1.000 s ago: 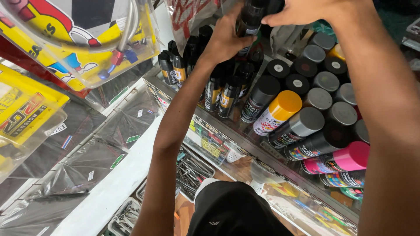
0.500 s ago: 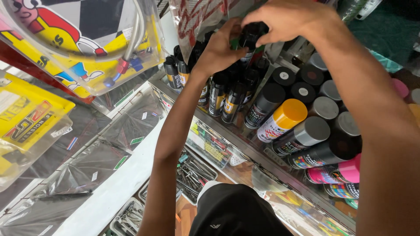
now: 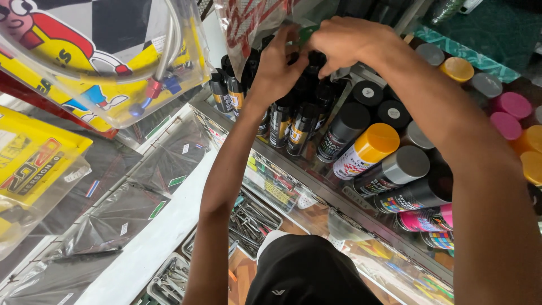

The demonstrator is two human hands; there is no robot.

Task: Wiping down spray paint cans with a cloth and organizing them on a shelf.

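Two bare forearms, no sleeves, left hand [image 3: 276, 68], right hand [image 3: 347, 42] — no rings or watch, black garment [image 3: 307, 271] below.

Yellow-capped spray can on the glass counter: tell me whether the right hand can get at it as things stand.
Probably yes. The yellow-capped spray can lies on its side at the front of the row, its cap bare with nothing over it. The right hand is up at the black cans just behind, so it need only drop down past the grey-capped can.

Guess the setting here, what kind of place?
Probably a small motorbike or auto accessories shop. Rows of spray paint cans stand on a glass counter, bagged parts hang beside it, and loose tools fill trays below. Both hands work among black-capped cans.
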